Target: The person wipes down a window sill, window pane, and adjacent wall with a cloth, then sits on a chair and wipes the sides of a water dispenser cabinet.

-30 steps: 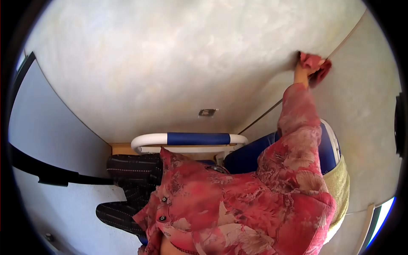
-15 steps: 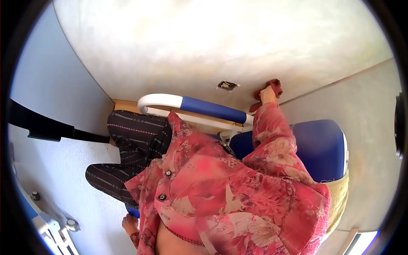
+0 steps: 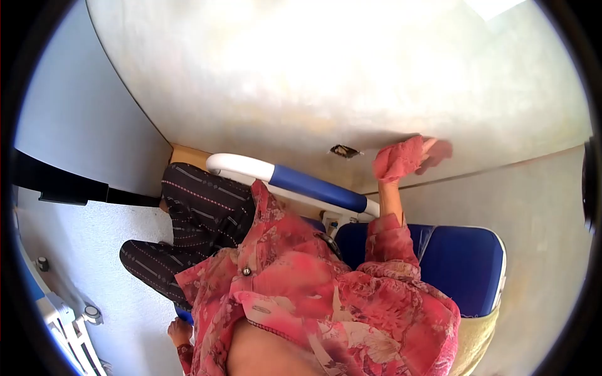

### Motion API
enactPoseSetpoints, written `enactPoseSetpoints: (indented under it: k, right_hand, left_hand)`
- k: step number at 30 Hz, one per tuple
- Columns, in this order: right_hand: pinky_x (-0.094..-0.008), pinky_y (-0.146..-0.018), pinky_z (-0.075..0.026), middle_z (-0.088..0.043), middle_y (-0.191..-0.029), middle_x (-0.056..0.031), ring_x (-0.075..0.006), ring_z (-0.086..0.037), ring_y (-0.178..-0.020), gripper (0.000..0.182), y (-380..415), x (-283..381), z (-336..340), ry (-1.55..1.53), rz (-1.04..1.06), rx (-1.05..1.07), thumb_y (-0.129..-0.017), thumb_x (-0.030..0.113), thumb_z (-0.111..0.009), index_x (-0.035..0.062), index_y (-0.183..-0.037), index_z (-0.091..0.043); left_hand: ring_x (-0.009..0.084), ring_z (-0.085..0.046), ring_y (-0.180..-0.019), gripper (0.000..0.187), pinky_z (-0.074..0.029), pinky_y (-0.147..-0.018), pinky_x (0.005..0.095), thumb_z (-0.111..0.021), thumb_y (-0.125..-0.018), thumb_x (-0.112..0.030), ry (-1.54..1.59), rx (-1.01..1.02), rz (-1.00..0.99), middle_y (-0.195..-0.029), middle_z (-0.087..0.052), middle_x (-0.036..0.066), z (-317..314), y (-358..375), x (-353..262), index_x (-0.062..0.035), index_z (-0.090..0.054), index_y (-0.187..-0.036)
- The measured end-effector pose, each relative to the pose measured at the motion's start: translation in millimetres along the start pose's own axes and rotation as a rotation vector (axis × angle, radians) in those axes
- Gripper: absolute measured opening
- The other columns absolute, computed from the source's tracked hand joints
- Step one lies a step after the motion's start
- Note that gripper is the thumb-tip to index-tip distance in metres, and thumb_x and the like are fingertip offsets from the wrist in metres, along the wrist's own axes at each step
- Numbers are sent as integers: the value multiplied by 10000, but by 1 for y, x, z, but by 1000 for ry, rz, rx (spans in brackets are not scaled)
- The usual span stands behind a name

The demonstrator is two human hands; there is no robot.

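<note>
My right hand (image 3: pixel 429 148) is up at the pale wall with a red cloth (image 3: pixel 399 159) in it. The cloth covers much of the palm, and its right part is smeared by motion. Below it, the wrist comes out of the sleeve of a red floral blouse (image 3: pixel 376 288). Low on the left, my left hand (image 3: pixel 180 331) has its fingers curled beside a blue edge (image 3: pixel 184 315) of the seat. What it grips, if anything, is hidden.
A white armrest with a blue pad (image 3: pixel 320 187) runs along the wall (image 3: pixel 251 75). Above it, the wall has a small ragged hole (image 3: pixel 345 151). Behind me stands a blue backrest (image 3: pixel 461 269) with a yellowish towel (image 3: pixel 480 335). White wheeled furniture (image 3: pixel 66 332) is at lower left.
My right hand has shifted along the wall, its wrist bent differently, and the cloth now spreads wider over it. My left hand stays low by the seat. The view has tilted a little.
</note>
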State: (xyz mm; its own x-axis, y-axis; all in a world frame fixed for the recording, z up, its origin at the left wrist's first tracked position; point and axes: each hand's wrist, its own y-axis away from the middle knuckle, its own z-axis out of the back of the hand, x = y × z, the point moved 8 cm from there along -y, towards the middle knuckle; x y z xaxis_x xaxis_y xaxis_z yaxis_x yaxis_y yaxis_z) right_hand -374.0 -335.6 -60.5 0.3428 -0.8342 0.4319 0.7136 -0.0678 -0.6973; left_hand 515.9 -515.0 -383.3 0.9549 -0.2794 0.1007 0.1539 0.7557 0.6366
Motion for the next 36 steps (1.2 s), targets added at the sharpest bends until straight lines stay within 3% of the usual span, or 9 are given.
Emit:
enactPoseSetpoints:
  k: [4, 7, 11, 15, 22, 28, 31, 33, 36]
  right_hand:
    - [-441, -1166, -292, -424, -1485, -181, -381, -346, -1406, 628, -35, 161, 57, -1270, -158, 29, -1021, 283, -592, 57, -1552, -346]
    - [-531, -1005, -397, -569, -1105, -101, -246, -537, -1094, 272, -7, 241, 81, -16, 1036, -438, -916, 101, -610, 195, -1142, -730]
    - [-590, -915, -441, -648, -1208, -72, -266, -598, -1094, 334, 43, 242, 38, -118, 1366, -102, -832, 167, -648, 249, -1139, -751]
    - [-402, -878, -500, -604, -1421, -30, -240, -607, -1168, 232, 130, 216, -38, 5, 1680, 381, -898, 197, -594, 166, -1072, -744]
    - [-387, -963, -490, -589, -1437, -77, -243, -581, -1253, 264, 229, 280, -99, -126, 1919, 565, -902, 184, -576, 70, -1083, -729]
    - [-437, -1029, -452, -589, -1407, -163, -303, -565, -1278, 227, 224, 425, -67, -476, 1744, 355, -850, 134, -633, 27, -1031, -719]
    - [-437, -1028, -449, -580, -1415, -167, -297, -558, -1282, 209, 224, 465, -55, -721, 1591, 435, -824, 107, -664, 57, -1016, -729]
    - [-412, -989, -479, -629, -1347, -167, -307, -611, -1197, 236, 244, 471, -67, -799, 1492, 594, -852, 60, -654, 51, -1075, -734]
    - [-355, -920, -516, -709, -1190, -148, -303, -676, -1043, 306, 284, 460, -95, -1197, 645, 1480, -911, 31, -581, 28, -1189, -707]
  left_hand:
    - [402, -708, -863, 249, -559, -800, 503, -566, -831, -217, -11, -14, 7, -908, -729, 220, -1, -1, -2, -16, -685, -918]
    - [398, -709, -831, 238, -562, -774, 500, -583, -823, -219, -10, -51, 16, -880, -726, 216, -1, 3, 2, -19, -687, -899]
    - [387, -713, -832, 233, -565, -752, 497, -617, -819, -236, 2, -66, 28, -861, -723, 210, 0, 6, 2, -33, -694, -902]
    - [363, -720, -844, 220, -569, -754, 476, -632, -832, -253, 2, -100, 66, -873, -731, 188, 15, 13, -11, -57, -706, -897]
    - [327, -740, -808, 189, -584, -737, 447, -623, -804, -228, 31, -95, 169, -835, -745, 169, 31, 20, -20, -84, -744, -816]
    - [354, -743, -828, 209, -589, -765, 463, -604, -804, -200, 89, -63, 187, -870, -749, 195, 45, 25, -22, -81, -768, -858]
    - [426, -689, -1013, 387, -546, -909, 528, -587, -855, -216, 456, -12, 266, -1071, -723, 232, 53, 30, 2, -73, -697, -1197]
    - [423, -677, -1036, 389, -538, -948, 506, -560, -921, -137, 522, -295, 160, -1151, -703, 235, 99, 26, 9, -93, -647, -1298]
    - [339, -715, -1003, 413, -576, -895, 413, -630, -917, -68, 930, -582, 44, -1120, -712, 209, 249, 42, -39, -71, -626, -1329]
